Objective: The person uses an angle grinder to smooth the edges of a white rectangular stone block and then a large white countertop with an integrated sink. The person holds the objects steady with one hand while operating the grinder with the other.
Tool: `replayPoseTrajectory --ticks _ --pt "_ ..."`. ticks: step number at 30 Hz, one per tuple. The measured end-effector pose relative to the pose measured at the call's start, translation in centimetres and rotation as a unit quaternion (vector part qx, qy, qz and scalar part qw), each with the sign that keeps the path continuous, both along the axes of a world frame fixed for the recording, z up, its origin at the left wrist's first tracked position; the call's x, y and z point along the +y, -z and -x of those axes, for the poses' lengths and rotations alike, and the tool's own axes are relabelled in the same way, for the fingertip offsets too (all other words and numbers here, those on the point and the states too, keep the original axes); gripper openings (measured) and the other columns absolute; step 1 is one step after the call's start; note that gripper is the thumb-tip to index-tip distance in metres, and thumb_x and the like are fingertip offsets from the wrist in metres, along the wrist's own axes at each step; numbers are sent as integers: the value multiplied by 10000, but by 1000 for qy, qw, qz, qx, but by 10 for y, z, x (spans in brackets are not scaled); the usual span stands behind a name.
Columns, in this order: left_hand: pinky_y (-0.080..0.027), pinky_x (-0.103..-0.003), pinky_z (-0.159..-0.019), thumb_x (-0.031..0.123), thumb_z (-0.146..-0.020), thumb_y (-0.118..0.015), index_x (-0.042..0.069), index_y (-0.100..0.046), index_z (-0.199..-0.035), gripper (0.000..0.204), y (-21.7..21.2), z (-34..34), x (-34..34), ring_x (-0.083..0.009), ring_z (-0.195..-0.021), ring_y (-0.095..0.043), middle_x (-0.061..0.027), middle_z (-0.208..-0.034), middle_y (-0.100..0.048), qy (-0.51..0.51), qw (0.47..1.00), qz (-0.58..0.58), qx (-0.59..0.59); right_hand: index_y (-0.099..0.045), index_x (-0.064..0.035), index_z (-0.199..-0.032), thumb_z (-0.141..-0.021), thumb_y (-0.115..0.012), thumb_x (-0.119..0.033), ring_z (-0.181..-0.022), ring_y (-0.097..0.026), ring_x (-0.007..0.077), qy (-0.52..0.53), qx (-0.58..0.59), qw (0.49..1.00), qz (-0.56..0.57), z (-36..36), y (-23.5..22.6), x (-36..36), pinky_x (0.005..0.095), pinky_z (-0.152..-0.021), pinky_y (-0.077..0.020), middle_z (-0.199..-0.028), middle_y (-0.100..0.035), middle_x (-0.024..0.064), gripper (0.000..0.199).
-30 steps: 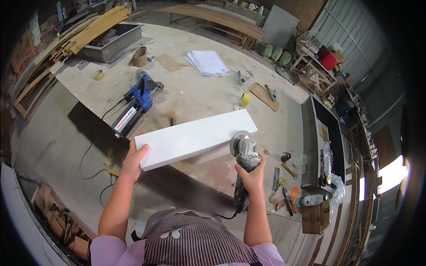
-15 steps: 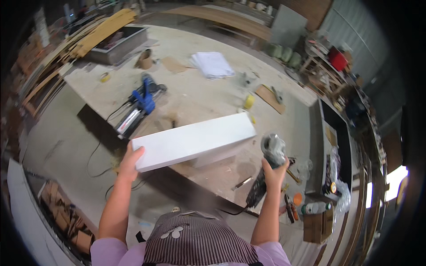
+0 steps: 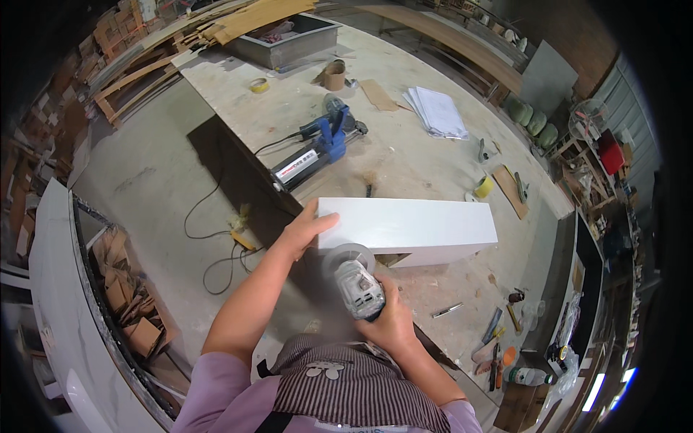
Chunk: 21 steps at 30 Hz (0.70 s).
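Leftmost, at the lower left of the frame, broken brown scraps (image 3: 133,303) lie beside a pale slab (image 3: 65,245). Farther right, near the upper centre-left, a yellow tape roll (image 3: 258,86) sits on the worktable (image 3: 422,162), and below it a blue-and-black power tool (image 3: 314,150) lies near the table edge. At the centre, the left hand (image 3: 304,231) grips the left end of a long white box-shaped piece (image 3: 404,222), thumb on its top face; the piece stretches rightward across the middle of the frame. Just below its left part is an angle grinder (image 3: 359,290), its disc blurred; whether disc and piece touch, I cannot tell. The right hand (image 3: 391,321) is wrapped around the grinder's body. Right of centre, white papers (image 3: 437,113) lie in the upper part, with a clear bottle (image 3: 529,376) at the lower right.
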<state>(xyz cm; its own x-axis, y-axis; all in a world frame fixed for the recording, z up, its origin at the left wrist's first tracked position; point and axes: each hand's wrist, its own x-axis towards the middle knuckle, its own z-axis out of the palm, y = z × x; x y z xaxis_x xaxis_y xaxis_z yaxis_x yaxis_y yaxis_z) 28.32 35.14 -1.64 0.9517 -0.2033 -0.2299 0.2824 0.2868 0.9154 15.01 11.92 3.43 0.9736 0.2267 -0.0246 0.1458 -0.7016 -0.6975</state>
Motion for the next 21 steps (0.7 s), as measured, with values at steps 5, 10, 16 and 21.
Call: replayPoseTrajectory --ticks 5,10,16,21 --pt "-469 -389 -931 378 -799 -756 -11 -288 -1466 903 2 -5 7 -271 -1148 -552 -211 -1293 -530 32 999 -19 11 -369 -49 -1355 -664 -789 -203 -1034 -625 438 -2 -8 1000 15 -1 -4 22 480 -855 -521 -1146 -618 264 824" --pt "-449 -410 -957 403 -795 -755 -14 -260 -1484 945 13 -11 9 -284 -1175 -534 -229 -1315 -515 44 998 -43 6 -346 -46 -1352 -666 -798 -212 -991 -636 455 28 -17 999 0 1 1 32 485 -821 -534 -1102 -627 275 838" --pt "-465 -412 -934 381 -816 -739 61 -297 -1463 846 14 -11 8 -260 -1166 -535 -168 -1311 -522 53 998 -28 15 -317 -36 -1348 -684 -827 -262 -967 -650 452 112 -29 993 -33 6 10 24 488 -803 -538 -1075 -630 286 867" --pt "-515 -385 -833 344 -846 -718 105 -331 -1408 723 12 -11 8 -203 -1123 -545 -108 -1262 -519 53 998 -18 11 -308 -7 -1339 -692 -846 -288 -1003 -649 430 189 -18 980 -59 5 14 -1 462 -843 -527 -1095 -621 286 886"
